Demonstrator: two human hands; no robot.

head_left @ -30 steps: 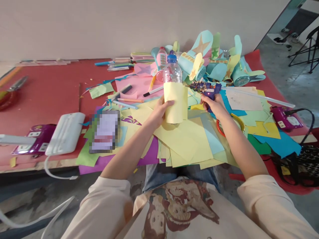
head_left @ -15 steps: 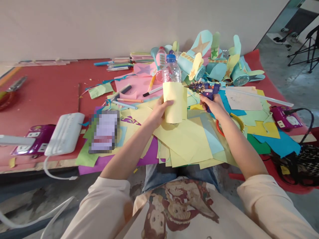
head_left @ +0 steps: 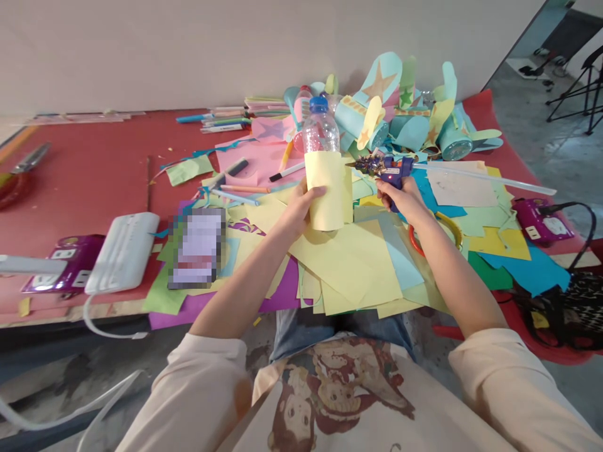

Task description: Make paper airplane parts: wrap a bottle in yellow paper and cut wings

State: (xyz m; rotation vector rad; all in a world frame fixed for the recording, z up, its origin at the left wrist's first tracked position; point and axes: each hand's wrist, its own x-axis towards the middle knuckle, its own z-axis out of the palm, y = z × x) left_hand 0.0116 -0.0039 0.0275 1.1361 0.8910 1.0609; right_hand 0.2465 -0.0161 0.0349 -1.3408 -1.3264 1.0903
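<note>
My left hand [head_left: 305, 204] is closed round the lower part of a clear plastic bottle [head_left: 321, 133] with a blue cap. Pale yellow paper [head_left: 326, 191] wraps the bottle, and one edge of it stands out on the right side. In my right hand [head_left: 399, 196] is a purple hot glue gun [head_left: 394, 171], its dark, crusted nozzle pointing left at that paper edge. A long clear glue stick [head_left: 490, 179] sticks out of the gun's back. Under both hands lie overlapping yellow paper sheets [head_left: 348, 263]. The fingers behind the bottle are hidden.
Paper-covered bottle planes [head_left: 362, 119] crowd the back. A phone [head_left: 196, 248], a white power bank [head_left: 123, 251] and a purple power strip [head_left: 63, 263] lie on the left. Scissors [head_left: 26, 166] rest at far left, markers [head_left: 226, 122] behind. A tape roll [head_left: 447, 232] sits under my right forearm.
The bottle has tilted slightly, its cap shifting a little up and left in view. The glue gun has moved slightly left, its nozzle still at the paper's edge. Both hands keep their hold.
</note>
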